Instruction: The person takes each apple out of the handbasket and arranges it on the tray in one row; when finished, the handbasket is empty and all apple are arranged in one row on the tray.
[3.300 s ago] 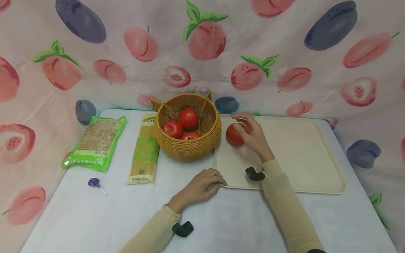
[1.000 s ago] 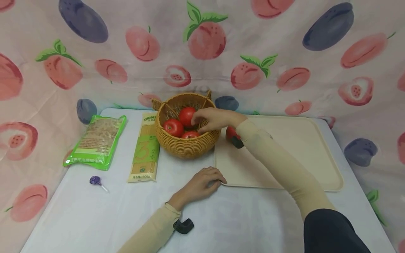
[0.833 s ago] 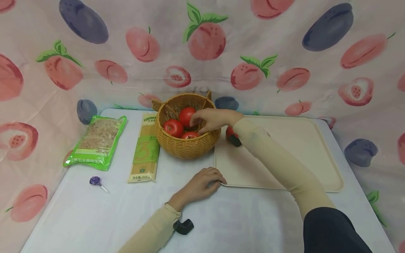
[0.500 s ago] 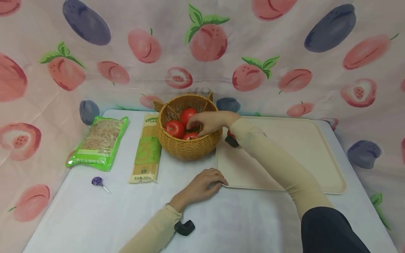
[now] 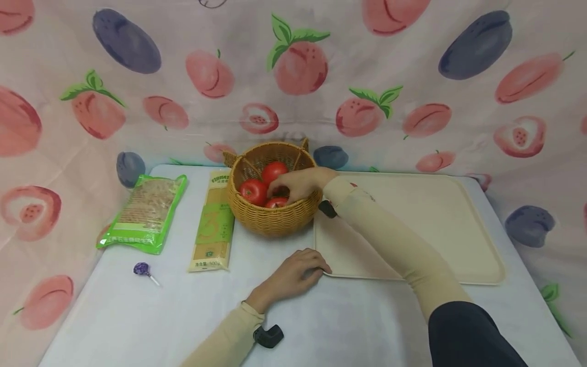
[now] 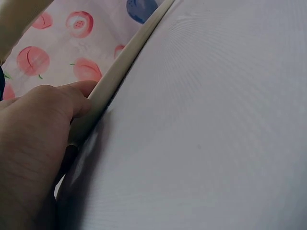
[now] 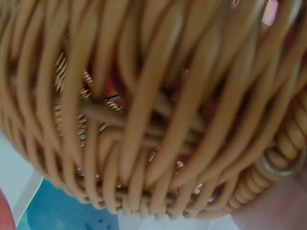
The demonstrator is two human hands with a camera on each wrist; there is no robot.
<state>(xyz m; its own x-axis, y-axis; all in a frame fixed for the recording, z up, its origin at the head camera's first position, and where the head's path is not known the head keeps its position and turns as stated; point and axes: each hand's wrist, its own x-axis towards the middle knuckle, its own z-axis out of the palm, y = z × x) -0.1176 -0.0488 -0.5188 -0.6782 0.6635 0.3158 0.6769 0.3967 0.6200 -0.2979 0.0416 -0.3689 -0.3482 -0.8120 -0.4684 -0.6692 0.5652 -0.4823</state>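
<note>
Since the earlier frame, the right hand (image 5: 300,184) has moved from the tray (image 5: 440,224) into the basket (image 5: 270,219). Leftmost on the counter (image 5: 192,311) lie a green bag (image 5: 149,211) and, nearer, a purple lollipop (image 5: 142,268); next is a noodle pack (image 5: 213,224) beside the basket. Three red fruits (image 5: 253,191) show inside it; whether this hand grips something, I cannot tell. The left hand (image 5: 293,272) pinches the tray's near left corner.

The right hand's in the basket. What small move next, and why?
I'd probably settle the fingers of the right hand onto one of the red fruits before lifting: they reach in among them, but whether they grip one is hidden. Go gently, since the left hand is at the tray's corner, not steadying the basket.
</note>
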